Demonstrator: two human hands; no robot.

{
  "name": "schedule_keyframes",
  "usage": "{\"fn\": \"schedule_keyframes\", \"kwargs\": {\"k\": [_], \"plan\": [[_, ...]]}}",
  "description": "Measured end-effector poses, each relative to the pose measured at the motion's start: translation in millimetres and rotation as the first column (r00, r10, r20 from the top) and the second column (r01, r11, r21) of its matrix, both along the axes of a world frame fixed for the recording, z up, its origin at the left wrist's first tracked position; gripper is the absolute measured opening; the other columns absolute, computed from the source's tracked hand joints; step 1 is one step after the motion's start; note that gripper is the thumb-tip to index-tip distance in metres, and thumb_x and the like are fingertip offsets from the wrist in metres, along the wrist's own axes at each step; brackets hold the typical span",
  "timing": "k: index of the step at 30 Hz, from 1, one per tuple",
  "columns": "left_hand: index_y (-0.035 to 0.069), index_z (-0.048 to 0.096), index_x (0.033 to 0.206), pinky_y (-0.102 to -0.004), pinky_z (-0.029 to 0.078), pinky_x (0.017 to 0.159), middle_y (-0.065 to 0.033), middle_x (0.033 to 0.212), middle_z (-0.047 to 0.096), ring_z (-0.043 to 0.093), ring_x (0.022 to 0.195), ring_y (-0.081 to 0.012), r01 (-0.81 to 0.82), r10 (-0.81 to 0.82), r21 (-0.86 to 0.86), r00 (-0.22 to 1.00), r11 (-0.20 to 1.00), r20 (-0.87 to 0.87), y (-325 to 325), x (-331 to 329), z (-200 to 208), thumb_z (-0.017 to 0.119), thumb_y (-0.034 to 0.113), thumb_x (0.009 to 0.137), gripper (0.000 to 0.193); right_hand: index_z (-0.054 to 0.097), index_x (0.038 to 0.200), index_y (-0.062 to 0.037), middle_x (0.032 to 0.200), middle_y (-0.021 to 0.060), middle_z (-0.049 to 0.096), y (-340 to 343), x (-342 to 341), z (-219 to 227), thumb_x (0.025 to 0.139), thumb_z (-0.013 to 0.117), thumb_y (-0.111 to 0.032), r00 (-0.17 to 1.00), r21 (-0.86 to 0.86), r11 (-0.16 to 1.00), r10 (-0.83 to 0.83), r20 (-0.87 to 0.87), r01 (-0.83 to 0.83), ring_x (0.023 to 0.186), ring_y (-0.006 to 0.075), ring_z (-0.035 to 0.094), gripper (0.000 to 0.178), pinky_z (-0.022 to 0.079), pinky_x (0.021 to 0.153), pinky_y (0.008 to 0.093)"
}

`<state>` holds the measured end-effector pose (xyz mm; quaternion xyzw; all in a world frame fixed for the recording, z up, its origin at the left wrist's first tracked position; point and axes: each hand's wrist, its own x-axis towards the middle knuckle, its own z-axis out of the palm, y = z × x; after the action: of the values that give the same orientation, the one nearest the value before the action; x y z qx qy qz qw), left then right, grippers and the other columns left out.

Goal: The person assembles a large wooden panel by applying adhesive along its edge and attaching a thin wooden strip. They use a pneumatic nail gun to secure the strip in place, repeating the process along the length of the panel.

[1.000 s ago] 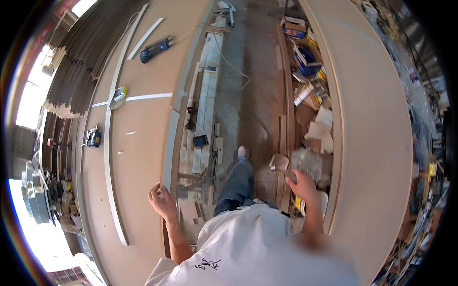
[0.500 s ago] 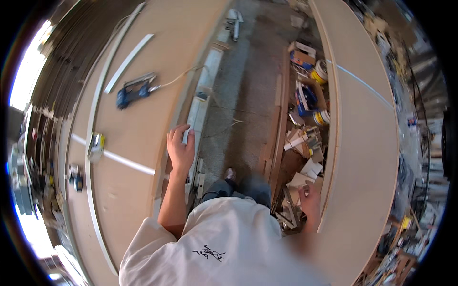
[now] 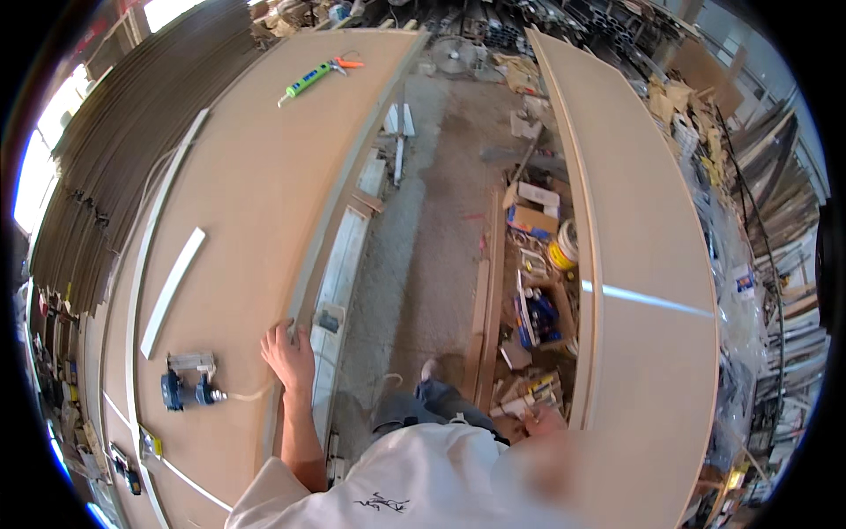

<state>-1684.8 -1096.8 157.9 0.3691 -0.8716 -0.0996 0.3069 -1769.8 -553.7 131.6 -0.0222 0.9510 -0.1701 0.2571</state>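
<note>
From my end I see a narrow aisle (image 3: 414, 176) running between two long tan boards, with a fan (image 3: 454, 55) at its far end. On the left board (image 3: 238, 185) lies a blue nail gun (image 3: 174, 390), whose pale hose (image 3: 251, 396) runs right up to the left forearm and is the closest thing in that arm's way. Beyond the gun is a short white strip (image 3: 172, 293), apart from the long strip (image 3: 133, 353) at its left; a green sealant gun (image 3: 307, 81) lies well off near the far end. A stack of sheets (image 3: 132, 150) rises beyond the board's outer side. Pale planks (image 3: 339, 256) run low beside its aisle edge.

Across the aisle, brown planks (image 3: 496, 282), a box (image 3: 533, 218), a bucket (image 3: 564, 249) and loose scraps crowd the floor alongside the right board (image 3: 648, 238), which has a whitish line across it.

My left hand (image 3: 289, 354) is at the left board's aisle edge, fingers over the rim, thumb standing apart in a loose curl; whether it presses there I can't tell. So the board lies directly under and left of those fingers. The right hand (image 3: 545, 421), partly blurred, hangs low above the scraps, just beside the right board; I can't tell how far open it is or whether it holds anything.
</note>
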Motion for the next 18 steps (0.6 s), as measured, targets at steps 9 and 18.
{"fn": "schedule_keyframes", "kwargs": {"k": [9, 18], "plan": [[0.003, 0.071, 0.106, -0.0466, 0.047, 0.095, -0.0136, 0.112, 0.07, 0.062, 0.109, -0.036, -0.139, 0.169, 0.208, 0.977, 0.968, -0.134, -21.2, -167.0, 3.1, 0.071, 0.014, 0.092, 0.018, 0.061, 0.132, -0.0021, 0.12, 0.021, 0.071, -201.3, -369.6, 128.1, 0.097, 0.069, -0.039, 0.86, -0.115, 0.88, 0.41, -0.303, -0.46, 0.115, 0.0411, 0.064, 0.052, 0.052, 0.097, 0.0495], [0.005, 0.069, 0.108, -0.0459, 0.045, 0.095, -0.0109, 0.113, 0.068, 0.06, 0.107, -0.0332, -0.098, 0.098, 0.013, 0.97, 0.995, -0.222, -87.6, -455.6, -0.4, 0.07, 0.005, 0.089, 0.019, 0.06, 0.136, -0.0017, 0.122, 0.0228, 0.07, -250.3, -638.9, 98.9, 0.096, 0.069, -0.044, 0.903, 0.112, 0.908, 0.415, -0.111, -0.404, 0.114, 0.0411, 0.066, 0.058, 0.053, 0.097, 0.0489]]}}
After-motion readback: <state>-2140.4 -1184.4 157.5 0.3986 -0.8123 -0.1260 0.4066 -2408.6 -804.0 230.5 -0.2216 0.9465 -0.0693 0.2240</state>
